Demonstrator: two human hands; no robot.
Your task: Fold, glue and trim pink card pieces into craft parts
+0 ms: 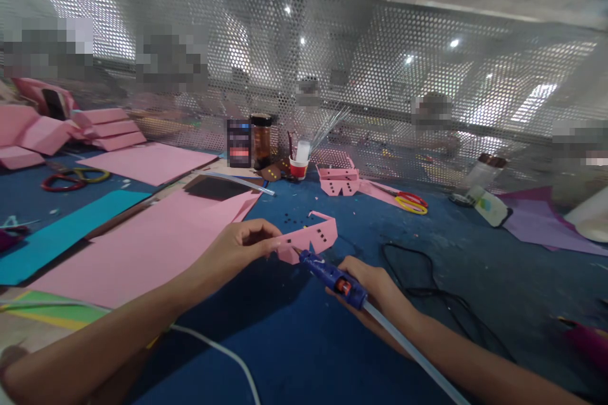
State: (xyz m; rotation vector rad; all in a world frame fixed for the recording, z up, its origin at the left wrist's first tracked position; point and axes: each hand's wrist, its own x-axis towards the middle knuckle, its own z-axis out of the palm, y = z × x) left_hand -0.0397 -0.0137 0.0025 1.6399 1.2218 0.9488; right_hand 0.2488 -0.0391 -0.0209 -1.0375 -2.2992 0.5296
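My left hand (240, 247) pinches a small pink foam cut-out (311, 235) with black dots, holding it above the blue table (294, 342). In my right hand (375, 291) is a blue hot glue gun (332, 277) with a clear glue stick (408, 345) trailing back along my forearm. Its nozzle touches the lower edge of the pink cut-out. Both hands are closed on what they hold.
Large pink foam sheets (142, 240) and a teal sheet (57, 234) lie at left. Scissors with red and yellow handles (411, 201), more pink cut-outs (339, 180), a red-and-white cup (299, 168), jars (261, 140) and a black cable (427, 285) sit ahead. A perforated metal screen (380, 88) backs the table.
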